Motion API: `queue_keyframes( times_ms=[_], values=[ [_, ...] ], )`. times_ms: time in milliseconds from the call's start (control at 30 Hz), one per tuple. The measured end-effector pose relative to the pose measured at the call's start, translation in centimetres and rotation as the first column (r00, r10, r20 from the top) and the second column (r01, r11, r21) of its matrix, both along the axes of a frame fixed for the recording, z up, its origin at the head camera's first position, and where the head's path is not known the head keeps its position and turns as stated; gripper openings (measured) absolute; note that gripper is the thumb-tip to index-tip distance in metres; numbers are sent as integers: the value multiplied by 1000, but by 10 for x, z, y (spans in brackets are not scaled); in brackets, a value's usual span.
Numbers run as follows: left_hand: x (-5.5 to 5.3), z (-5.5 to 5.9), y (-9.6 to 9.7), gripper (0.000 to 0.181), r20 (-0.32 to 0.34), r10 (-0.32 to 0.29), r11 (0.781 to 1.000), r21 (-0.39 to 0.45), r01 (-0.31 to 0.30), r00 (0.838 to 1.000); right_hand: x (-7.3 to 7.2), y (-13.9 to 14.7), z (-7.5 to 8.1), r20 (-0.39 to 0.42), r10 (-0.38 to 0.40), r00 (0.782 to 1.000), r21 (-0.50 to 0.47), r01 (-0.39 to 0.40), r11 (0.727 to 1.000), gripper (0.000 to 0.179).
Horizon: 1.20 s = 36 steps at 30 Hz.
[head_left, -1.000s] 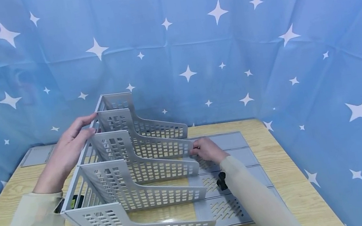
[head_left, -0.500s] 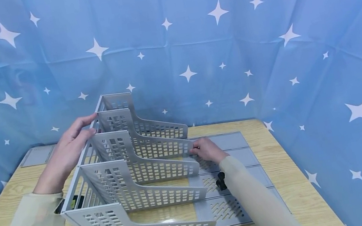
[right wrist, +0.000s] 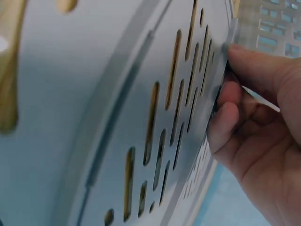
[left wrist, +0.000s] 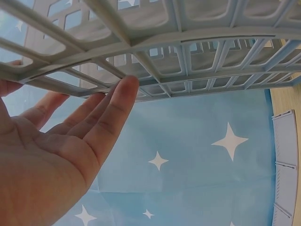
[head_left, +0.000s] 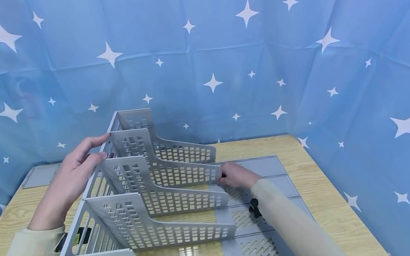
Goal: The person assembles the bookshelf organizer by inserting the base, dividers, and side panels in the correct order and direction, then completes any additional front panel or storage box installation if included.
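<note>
First: Where is the gray rack [head_left: 149,224]?

Second: On the counter [head_left: 330,206], standing up, with five tall walls full of holes. Its back is at 9 o'clock and its low ends point to 3 o'clock.

First: What is the left hand [head_left: 71,171] doing?

Second: It is at 10 o'clock from the rack's middle, touching the back bars [left wrist: 136,45]. Its fingers [left wrist: 115,109] are stretched out over them, not curled up.

First: And the right hand [head_left: 238,175]?

Second: It is at 3 o'clock. Its thumb [right wrist: 254,67] and bent fingers pinch the low tip of one wall [head_left: 187,166], the second from the far end. Just how the tips sit around it is hard to see.

First: What lies under that hand?

Second: A flat gray panel [head_left: 251,229] with long slots, at 3 o'clock, by the wall tips.

First: Anything else?

Second: A small gray piece [head_left: 40,175] lies at 10 o'clock, near the blue cloth [head_left: 224,44] with white stars.
</note>
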<state>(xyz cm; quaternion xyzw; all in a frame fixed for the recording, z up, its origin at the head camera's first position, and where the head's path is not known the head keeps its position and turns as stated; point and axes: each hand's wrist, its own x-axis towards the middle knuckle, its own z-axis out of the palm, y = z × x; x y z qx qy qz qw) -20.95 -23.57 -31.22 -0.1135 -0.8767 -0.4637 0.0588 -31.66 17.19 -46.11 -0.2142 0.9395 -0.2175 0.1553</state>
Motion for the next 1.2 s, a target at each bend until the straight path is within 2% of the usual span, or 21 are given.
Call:
queue_keyframes(
  times_ms=[167,333,533,633,800,900,1033,1100,1200],
  values=[
    [0,-1,-2,47,-15,5,1000,0,-5,1000,0,1,0,-13,11,1000,-39,-11,999,13],
    [-2,-2,-5,47,-30,4,1000,19,-3,1000,1,0,0,-37,8,999,-75,-11,997,7],
    [-1,-2,-7,48,-9,3,1000,5,-3,1000,2,-5,1,-84,6,996,-67,-11,998,12],
    [-2,-3,-7,48,-4,-1,1000,4,1,1000,1,-7,1,-69,5,998,-69,-9,998,15],
    [-3,-4,-6,47,-21,-5,1000,-2,5,1000,-7,2,5,19,22,1000,-78,-21,997,18],
    [-3,-4,-4,45,-46,-9,1000,-8,8,999,-15,8,9,-16,-65,998,-130,63,990,13],
    [-3,-2,-3,43,-67,-4,1000,-19,3,998,-27,3,7,-112,-215,970,-192,191,963,24],
    [-3,-3,-2,43,-72,-2,1000,-21,0,997,-33,0,5,-95,-228,969,-191,207,960,27],
    [-3,-4,-1,43,-75,-6,1000,-14,5,997,-41,-7,0,-42,-224,974,-165,214,963,19]
  ],
)
